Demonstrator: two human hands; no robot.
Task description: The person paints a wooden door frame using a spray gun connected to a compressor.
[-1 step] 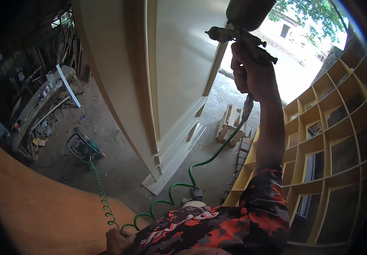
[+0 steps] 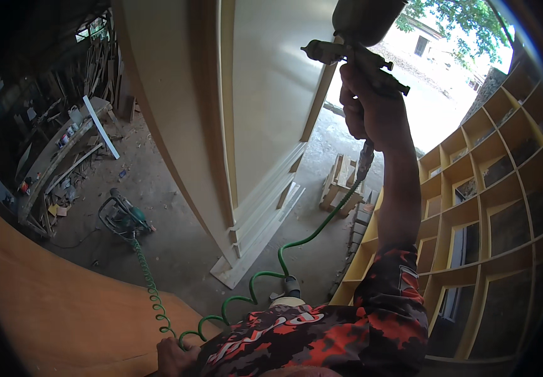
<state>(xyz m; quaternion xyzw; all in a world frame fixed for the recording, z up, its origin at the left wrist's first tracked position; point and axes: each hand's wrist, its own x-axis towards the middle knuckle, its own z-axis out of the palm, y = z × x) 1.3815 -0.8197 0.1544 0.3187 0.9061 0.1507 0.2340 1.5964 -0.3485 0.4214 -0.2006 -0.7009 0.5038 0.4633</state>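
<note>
My right hand [image 2: 375, 110] is raised in front of me, its fingers wrapped round the handle of a spray gun [image 2: 362, 60]. The gun's nozzle points left toward a tall cream-painted cabinet [image 2: 268, 81], with a gap between them. A dark cup [image 2: 365, 22] sits on top of the gun, partly cut off by the upper edge. From the handle's base a green coiled air hose [image 2: 282, 251] runs down to my left hand [image 2: 176, 356]. That hand is low by my body, closed on the hose.
A small air compressor [image 2: 127, 217] stands on the floor at left, with the hose leading to it. A low wooden stool [image 2: 340, 185] is beyond the cabinet. Yellowish shelving [image 2: 472, 188] lines the right. An orange-brown panel [image 2: 64, 295] fills the lower left. A cluttered bench [image 2: 64, 147] stands far left.
My right hand and the spray gun have shifted very slightly left. My left hand stays on the hose.
</note>
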